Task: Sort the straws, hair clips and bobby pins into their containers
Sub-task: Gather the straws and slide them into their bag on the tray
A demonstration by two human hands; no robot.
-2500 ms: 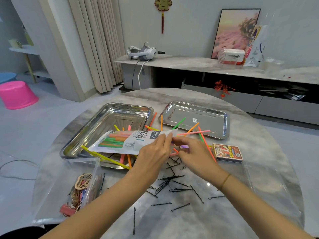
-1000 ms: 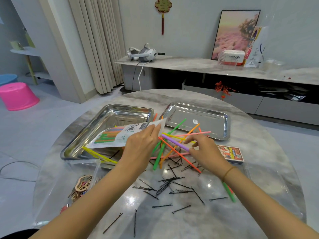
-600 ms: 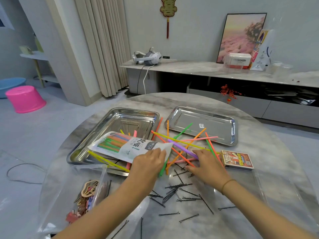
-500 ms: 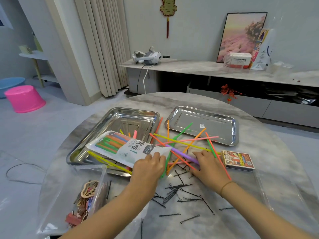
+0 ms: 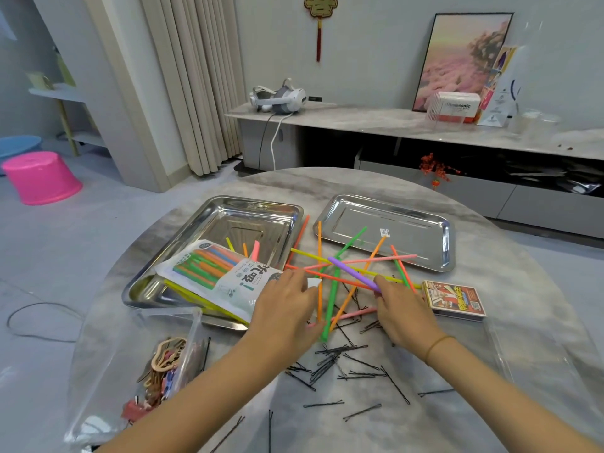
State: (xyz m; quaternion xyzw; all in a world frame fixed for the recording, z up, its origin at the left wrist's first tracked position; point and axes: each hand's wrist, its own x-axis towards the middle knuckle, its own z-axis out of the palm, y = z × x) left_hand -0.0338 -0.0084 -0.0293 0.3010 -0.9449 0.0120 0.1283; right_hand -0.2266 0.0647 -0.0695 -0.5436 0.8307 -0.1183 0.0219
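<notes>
Behind, a Panasonic box (image 5: pixel 454 107); left hand (image 5: pixel 287 310) grips the straw bag (image 5: pixel 222 276), right hand (image 5: pixel 405 312) pinches a purple straw (image 5: pixel 353 271).

On the low cabinet (image 5: pixel 376 119) sit a white headset (image 5: pixel 281 99) and a framed picture (image 5: pixel 457 60), with beige curtains (image 5: pixel 196 83) left of it and a pink stool (image 5: pixel 41 178) farther left.

Table (image 5: pixel 490 243): round, grey marbled top.
Far side: deep steel tray (image 5: pixel 251 200) left, shallow steel tray (image 5: pixel 408 237) right, apart.
Middle: loose straws (image 5: pixel 331 299) criss-crossed; bobby pins (image 5: pixel 336 358) scattered nearer.
Right: small printed box (image 5: pixel 454 299).
Near left: clear bin (image 5: pixel 108 371).
</notes>
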